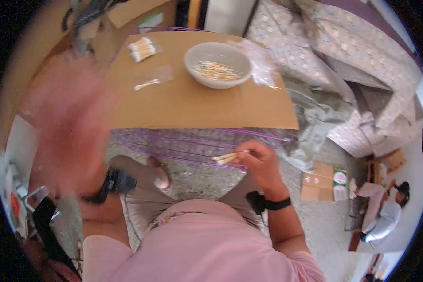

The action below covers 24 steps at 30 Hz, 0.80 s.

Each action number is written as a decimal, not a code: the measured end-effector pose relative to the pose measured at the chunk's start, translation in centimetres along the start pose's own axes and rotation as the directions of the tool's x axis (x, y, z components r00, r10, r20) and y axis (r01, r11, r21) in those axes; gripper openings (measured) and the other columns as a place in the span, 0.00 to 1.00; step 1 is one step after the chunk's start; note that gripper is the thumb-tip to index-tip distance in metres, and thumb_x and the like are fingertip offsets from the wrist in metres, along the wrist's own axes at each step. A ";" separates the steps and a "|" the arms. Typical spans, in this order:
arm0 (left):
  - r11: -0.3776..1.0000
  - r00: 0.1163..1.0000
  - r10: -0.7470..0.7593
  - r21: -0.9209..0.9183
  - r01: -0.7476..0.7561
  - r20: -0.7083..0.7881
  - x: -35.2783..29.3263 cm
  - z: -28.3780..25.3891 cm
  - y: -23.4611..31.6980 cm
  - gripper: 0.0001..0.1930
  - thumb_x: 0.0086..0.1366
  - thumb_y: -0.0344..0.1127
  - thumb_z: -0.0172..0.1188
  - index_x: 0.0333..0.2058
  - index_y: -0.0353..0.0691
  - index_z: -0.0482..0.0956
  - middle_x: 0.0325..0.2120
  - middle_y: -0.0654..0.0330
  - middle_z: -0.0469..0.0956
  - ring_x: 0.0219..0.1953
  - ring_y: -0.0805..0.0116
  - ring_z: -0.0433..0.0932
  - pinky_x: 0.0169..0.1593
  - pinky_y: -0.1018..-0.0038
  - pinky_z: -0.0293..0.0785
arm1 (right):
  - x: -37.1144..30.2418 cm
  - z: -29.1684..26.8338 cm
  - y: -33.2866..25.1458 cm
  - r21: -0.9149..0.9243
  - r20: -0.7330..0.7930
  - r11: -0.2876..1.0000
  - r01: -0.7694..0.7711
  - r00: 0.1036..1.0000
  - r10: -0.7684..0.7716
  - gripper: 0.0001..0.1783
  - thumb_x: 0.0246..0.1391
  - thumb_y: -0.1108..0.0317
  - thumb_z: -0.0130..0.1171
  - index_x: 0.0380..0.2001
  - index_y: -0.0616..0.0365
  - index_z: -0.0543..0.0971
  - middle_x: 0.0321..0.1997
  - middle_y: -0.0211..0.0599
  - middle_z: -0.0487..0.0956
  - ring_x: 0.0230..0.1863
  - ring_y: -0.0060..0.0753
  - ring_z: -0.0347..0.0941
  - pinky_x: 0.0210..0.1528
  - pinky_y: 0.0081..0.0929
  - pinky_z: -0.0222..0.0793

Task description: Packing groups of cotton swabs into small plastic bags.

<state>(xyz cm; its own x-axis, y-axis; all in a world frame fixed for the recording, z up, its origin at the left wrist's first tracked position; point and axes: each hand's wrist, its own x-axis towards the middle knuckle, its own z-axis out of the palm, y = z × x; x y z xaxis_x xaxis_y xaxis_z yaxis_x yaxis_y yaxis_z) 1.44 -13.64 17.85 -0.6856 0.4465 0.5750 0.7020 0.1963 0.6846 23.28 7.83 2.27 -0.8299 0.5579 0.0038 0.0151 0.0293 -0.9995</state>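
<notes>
My right hand (261, 162) is closed around a few cotton swabs (224, 158) with wooden-coloured sticks and white tips, held out beyond the front edge of the cardboard sheet (192, 110). Large and smeared by motion, my left hand (73, 122) is raised at the left; its fingers cannot be made out. On the cardboard stands a pale grey bowl (218, 85) with many loose swabs (216, 70) in it. Left of the bowl lies a small clear bag (160, 74) with a couple of swabs at its end. A packed bundle of swabs (142, 49) sits farther back.
Crumpled clear plastic (256, 61) lies right of the bowl. Purple cords (174, 141) run below the cardboard's front edge. Patterned fabric (343, 51) is heaped at the far right. A cardboard box (317, 183) is on the floor, and another person (385, 218) sits beyond it.
</notes>
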 end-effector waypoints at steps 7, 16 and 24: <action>0.780 0.763 0.138 0.405 -0.476 0.632 5.5 6.8 -22.5 0.22 0.64 0.34 0.51 0.56 0.35 0.68 0.57 0.45 0.66 0.61 0.48 0.62 0.65 0.62 0.55 | -0.3 0.0 0.2 0.070 0.012 0.997 0.028 1.000 -0.029 0.02 0.55 0.75 0.58 0.31 0.62 0.77 0.28 0.33 0.79 0.29 0.24 0.77 0.35 0.22 0.75; 0.813 0.624 0.177 0.244 -0.528 0.761 0.7 7.9 -18.5 0.26 0.62 0.36 0.55 0.58 0.36 0.65 0.57 0.45 0.65 0.61 0.49 0.62 0.65 0.61 0.56 | -0.1 -1.1 0.7 0.079 -0.049 0.995 0.057 0.997 -0.054 0.02 0.56 0.74 0.57 0.32 0.61 0.77 0.26 0.32 0.79 0.29 0.23 0.76 0.34 0.21 0.73; 0.876 0.626 0.197 0.152 -0.459 0.755 1.2 8.6 -11.4 0.19 0.59 0.33 0.57 0.51 0.38 0.72 0.48 0.48 0.73 0.51 0.47 0.70 0.57 0.59 0.65 | 3.9 -0.2 0.4 0.093 -0.111 0.983 0.158 0.983 -0.147 0.04 0.57 0.73 0.56 0.33 0.63 0.77 0.28 0.32 0.78 0.29 0.22 0.76 0.34 0.20 0.74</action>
<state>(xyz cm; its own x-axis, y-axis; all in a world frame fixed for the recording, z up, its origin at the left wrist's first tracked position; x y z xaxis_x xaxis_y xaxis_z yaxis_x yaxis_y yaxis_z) -5.73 -7.83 6.91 -0.1453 0.9769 0.1565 0.9584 0.0997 0.2676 20.14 10.20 1.89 -0.7560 0.6361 0.1544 -0.1679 0.0395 -0.9850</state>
